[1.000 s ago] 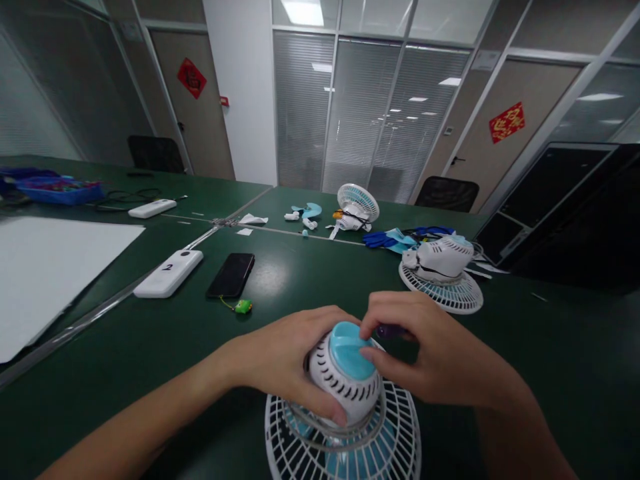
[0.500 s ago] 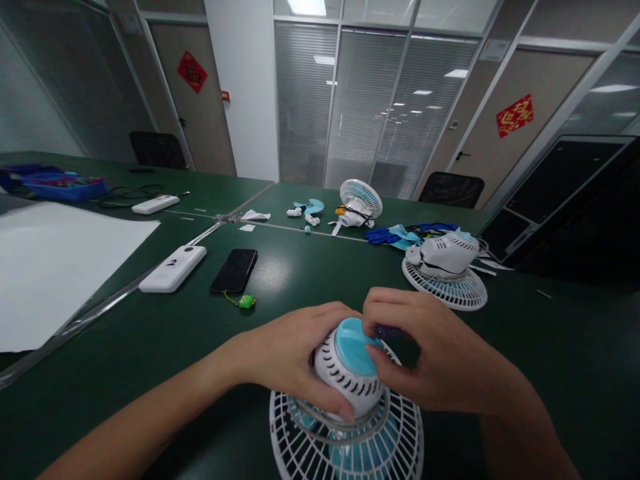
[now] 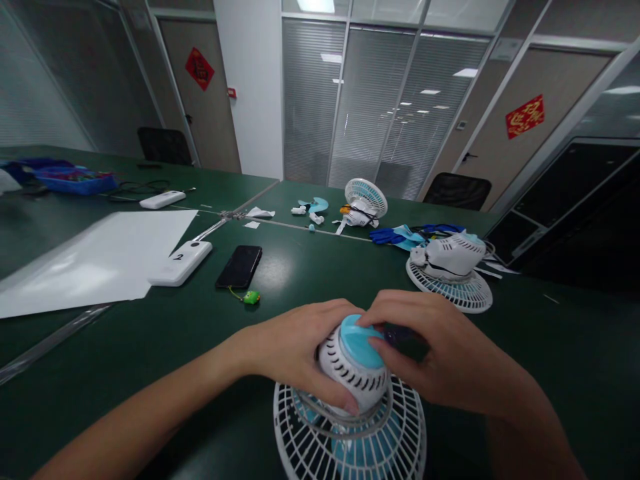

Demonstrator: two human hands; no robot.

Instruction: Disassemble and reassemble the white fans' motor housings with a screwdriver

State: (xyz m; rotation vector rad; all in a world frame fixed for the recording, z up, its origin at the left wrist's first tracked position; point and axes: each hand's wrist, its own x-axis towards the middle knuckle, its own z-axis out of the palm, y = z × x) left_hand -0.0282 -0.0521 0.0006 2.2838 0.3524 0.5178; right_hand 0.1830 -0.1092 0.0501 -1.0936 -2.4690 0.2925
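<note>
A small fan with a white slatted motor housing stands face down on its white round grille, light-blue blades showing through the bars. My left hand is wrapped round the housing from the left, thumb low on its near side. On top of the housing sits a light-blue round cap with a raised ridge. My right hand is closed on the cap, its thumb and fingertips pinching the ridge. A dark, slim object is partly hidden within the right hand; its kind is unclear.
Another fan lies grille down at the right by blue gloves. Farther back are a third fan and loose blue blades. Leftward lie a black phone, a white box marked 2 and a white sheet.
The white sheet at the left has shifted and turned, its edge now by the white box. The whole view has moved slightly. Both hands keep their places on the fan, the right fingers shifting a little.
</note>
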